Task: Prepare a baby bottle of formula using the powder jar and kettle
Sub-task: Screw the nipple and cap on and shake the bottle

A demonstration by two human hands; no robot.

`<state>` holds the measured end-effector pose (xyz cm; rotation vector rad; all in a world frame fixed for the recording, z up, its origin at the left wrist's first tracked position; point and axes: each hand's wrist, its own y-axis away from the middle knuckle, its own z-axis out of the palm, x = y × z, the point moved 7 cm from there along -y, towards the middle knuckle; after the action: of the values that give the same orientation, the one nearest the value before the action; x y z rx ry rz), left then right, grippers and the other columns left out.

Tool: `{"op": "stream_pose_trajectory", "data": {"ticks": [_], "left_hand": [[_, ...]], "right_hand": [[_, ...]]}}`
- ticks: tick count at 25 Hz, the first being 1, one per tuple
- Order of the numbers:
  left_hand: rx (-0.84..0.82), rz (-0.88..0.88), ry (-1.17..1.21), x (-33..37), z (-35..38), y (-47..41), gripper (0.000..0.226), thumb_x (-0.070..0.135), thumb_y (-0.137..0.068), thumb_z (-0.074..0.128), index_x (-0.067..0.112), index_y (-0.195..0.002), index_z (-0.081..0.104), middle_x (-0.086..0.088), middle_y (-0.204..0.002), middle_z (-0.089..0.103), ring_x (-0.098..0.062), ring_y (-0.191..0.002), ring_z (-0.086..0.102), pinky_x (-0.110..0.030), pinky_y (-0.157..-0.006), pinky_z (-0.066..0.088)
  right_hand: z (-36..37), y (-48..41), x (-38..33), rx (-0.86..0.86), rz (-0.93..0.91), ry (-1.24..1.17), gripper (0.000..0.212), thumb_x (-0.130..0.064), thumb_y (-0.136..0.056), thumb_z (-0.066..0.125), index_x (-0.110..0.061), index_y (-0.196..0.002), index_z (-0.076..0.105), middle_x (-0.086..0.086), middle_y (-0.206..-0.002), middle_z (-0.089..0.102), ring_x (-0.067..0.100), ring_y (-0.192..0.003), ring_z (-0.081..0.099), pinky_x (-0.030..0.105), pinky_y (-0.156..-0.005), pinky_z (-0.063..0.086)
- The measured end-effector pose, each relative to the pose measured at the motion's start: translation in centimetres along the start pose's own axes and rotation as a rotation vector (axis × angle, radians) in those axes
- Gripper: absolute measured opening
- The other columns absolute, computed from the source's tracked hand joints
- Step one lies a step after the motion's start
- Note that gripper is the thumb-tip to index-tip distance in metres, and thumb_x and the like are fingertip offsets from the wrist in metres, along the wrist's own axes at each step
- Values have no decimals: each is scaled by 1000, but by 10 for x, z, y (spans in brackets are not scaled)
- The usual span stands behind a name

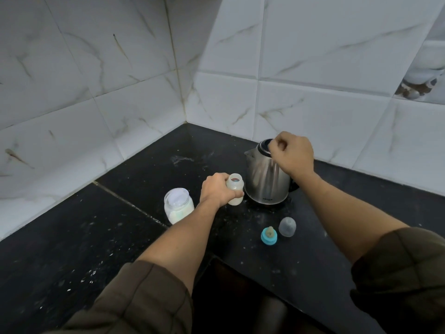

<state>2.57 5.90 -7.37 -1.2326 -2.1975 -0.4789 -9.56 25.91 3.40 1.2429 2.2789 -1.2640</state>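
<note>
An open translucent baby bottle (pixel 235 186) stands upright on the black counter (pixel 125 237), and my left hand (pixel 216 189) is wrapped around its left side. Just right of it stands a steel kettle (pixel 265 182) on its base. My right hand (pixel 292 153) is closed around the kettle's handle at the top right; the handle itself is hidden by the hand. The glass powder jar (pixel 178 208), open and holding white powder, stands left of my left hand. The blue ring with the teat (pixel 269 235) and the clear dome cap (pixel 287 226) lie in front of the kettle.
White marble-pattern tiled walls (pixel 120 80) meet in a corner behind the counter. A wet patch (pixel 183 159) shows on the counter behind the bottle. The counter's front edge steps back near my body, with a dark gap (pixel 240 297) below.
</note>
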Motion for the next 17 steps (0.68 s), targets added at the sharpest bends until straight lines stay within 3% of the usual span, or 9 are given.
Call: {"op": "stream_pose_trajectory", "data": {"ticks": [1,4,6,11,17], "left_hand": [[-6,4,-2,-3,1,4,47,46,-64,90,27,-105,76,6,-96,76,-15,-93,69,-36,-86,57],[-13,25,-23,-6,5,17,45,48,-65,89,26,-102,75,6,-93,75,-16,-92,68,-33,-80,54],[-11,30,-26,-10,9,26,43,49,-66,88,27,-101,75,5,-92,74,-17,-91,67,-35,-80,55],[-28,-17,-34,-21,17,52,43,47,-67,89,26,-101,75,3,-95,75,-20,-94,68,-40,-86,57],[-16,-69,-15,-29,29,72,43,47,-66,88,25,-102,75,4,-95,75,-19,-96,68,-40,-86,57]], "right_hand": [[10,10,-7,-138,-62,127,25,-35,-85,56,-16,-70,62,-1,-61,62,26,-64,60,32,-59,49],[54,63,-6,-768,-175,504,20,-38,-85,62,-21,-82,72,-3,-78,72,25,-81,68,38,-72,58],[70,98,5,-1038,-161,587,16,-40,-83,68,-28,-93,74,-10,-85,71,21,-89,69,37,-76,58],[85,141,18,-1158,-305,799,58,-56,-81,75,-32,-132,62,-5,-112,70,21,-98,65,35,-73,51],[89,165,25,-1190,-415,878,56,-50,-85,75,-29,-136,63,-1,-110,68,23,-103,67,36,-75,54]]}}
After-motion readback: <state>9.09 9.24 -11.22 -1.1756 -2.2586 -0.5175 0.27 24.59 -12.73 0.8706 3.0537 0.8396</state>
